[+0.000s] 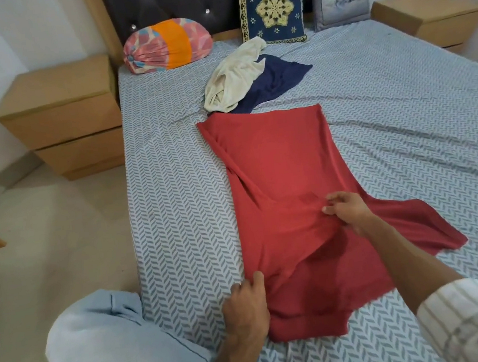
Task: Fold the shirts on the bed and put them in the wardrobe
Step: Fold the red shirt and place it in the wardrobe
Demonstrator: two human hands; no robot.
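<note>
The red shirt [285, 175] lies lengthwise on the bed [403, 120], a soft, matte knit spread mostly flat, its left side already turned inward in a long diagonal crease and one sleeve fanned out to the right. The right hand [344, 210] pinches a small ridge of the red cloth between thumb and fingertips near the chest, the fingers curled close. The left hand [246, 308] grips the near left edge of the fabric, thumb on top and fingers tucked under, though how tightly is hard to tell from here. Just beyond the far hem sit two more shirts in a loose heap: a rumpled cream shirt [234, 74] resting partly on a navy shirt [274, 83]. The sheet beneath is a grey-and-white herringbone weave, creased in long ripples. At the head stand a round bolster [167, 47] with an orange band and a blue embroidered cushion [273, 5] against the tufted dark headboard [170, 4]. Plain wooden nightstands [60, 117] flank the bed.
</note>
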